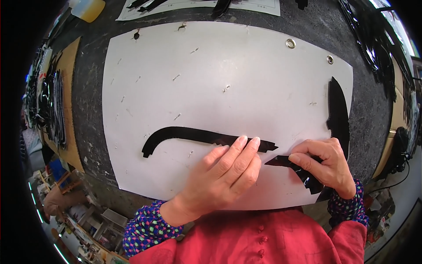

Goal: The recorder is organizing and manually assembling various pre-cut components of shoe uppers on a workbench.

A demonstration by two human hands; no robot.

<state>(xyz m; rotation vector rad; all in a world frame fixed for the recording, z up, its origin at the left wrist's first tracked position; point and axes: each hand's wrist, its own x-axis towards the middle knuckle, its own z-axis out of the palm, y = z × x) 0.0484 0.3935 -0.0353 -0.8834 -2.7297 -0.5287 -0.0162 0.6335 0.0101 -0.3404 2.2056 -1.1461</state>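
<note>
A curved, matte black strip [187,133], perhaps leather, lies on a white sheet [246,105]; its left end bends downward. My left hand [222,176] rests on the strip's right part, fingers stretched out and fingertips touching it near the notched end. Just to the right, my right hand [324,163] pinches a second black piece [309,179] between thumb and fingers. That piece has a glossy surface and a pointed tip, which lies close to the strip's right end but apart from it. Part of it is hidden under the right hand.
Another black piece [338,108] lies along the sheet's right edge. Metal eyelets [290,43] sit at the sheet's upper right. Beyond it is a printed paper [250,6] and a bottle of yellow liquid [89,9]. Cardboard [71,88] with stacked strips stands left; glossy black strips [367,39] hang right.
</note>
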